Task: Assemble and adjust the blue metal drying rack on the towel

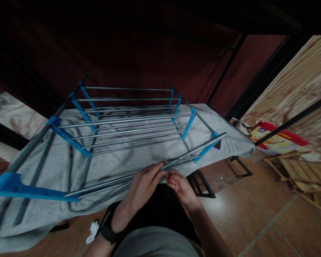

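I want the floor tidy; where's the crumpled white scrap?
In the head view, the white scrap lies on the floor at lower left, between the grey cloth and the dark wristband.

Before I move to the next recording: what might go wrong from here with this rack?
The slanted metal rod juts past the front-right blue bracket; it might slip, since only the left hand seems to hold it while the right hand looks empty.

Close-set rods lie by the left hand's fingers, so a shift could pinch them.

A flat dark item sits beside that bracket; a bump might knock it down.
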Demonstrator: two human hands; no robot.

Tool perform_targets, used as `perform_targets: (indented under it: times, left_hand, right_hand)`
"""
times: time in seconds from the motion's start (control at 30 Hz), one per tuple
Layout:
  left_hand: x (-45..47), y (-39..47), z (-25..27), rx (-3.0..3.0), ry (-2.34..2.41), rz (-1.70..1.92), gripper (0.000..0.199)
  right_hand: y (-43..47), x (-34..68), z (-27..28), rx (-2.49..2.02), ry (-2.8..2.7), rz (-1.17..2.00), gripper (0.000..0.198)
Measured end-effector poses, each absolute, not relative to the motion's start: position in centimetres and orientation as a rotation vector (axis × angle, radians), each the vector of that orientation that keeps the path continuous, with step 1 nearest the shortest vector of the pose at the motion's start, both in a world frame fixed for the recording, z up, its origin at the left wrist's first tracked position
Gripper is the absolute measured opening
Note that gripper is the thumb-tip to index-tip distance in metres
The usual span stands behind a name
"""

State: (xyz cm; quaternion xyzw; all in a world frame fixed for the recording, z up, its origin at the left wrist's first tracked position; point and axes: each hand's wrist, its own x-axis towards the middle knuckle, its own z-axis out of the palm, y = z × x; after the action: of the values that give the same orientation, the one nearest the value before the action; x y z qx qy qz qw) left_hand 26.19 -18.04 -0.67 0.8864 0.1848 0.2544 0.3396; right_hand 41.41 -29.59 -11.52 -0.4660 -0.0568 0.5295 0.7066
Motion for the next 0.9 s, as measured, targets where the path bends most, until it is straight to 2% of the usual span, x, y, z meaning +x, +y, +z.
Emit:
perform_targets:
  times: [0.23,0.53,0.73,0.9]
  left_hand:
    - [26.8,-18.3,-5.5,2.730,0.569,0.377,0.034]
    - [26.9,-18.5,-8.0,2.901,0.554,0.241,0.037]
    - [26.7,-19.0,-8.8,2.952,0.558,0.147,0.044]
    - [25.9,-18.4,-9.3,2.962,0.577,0.067,0.044]
  right_hand:
    - [-30.3,42.5,-10.9,-0.958,-0.093,1.046,0.024]
    - [-30.8,43.4,-11.0,-0.877,-0.132,0.975,0.027]
    - [-31.0,43.7,-12.9,-0.960,-0.128,0.939,0.022]
    - [-30.8,43.6,-14.6,-1.049,-0.088,0.874,0.029]
